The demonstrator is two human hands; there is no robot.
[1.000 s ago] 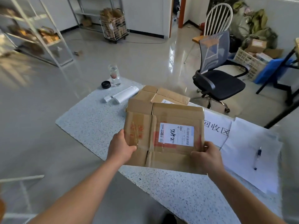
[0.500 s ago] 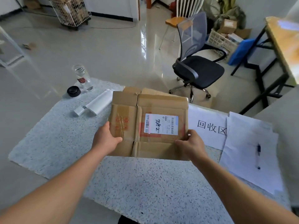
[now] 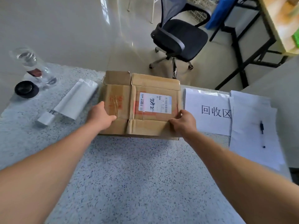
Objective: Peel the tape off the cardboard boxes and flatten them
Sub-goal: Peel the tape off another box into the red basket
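We have brought the flattened box [image 3: 140, 105] down from where we held it up a moment ago; now it lies on the speckled table [image 3: 129, 183], apparently on other flat cardboard, between the white tube [image 3: 76, 99] and the sheet with printed characters [image 3: 208, 110]. Our left hand [image 3: 101, 117] grips its left side, thumb on top; our right hand [image 3: 182, 122] pinches the near right edge. Shiny tape strands remain, so we judge the peeling unfinished
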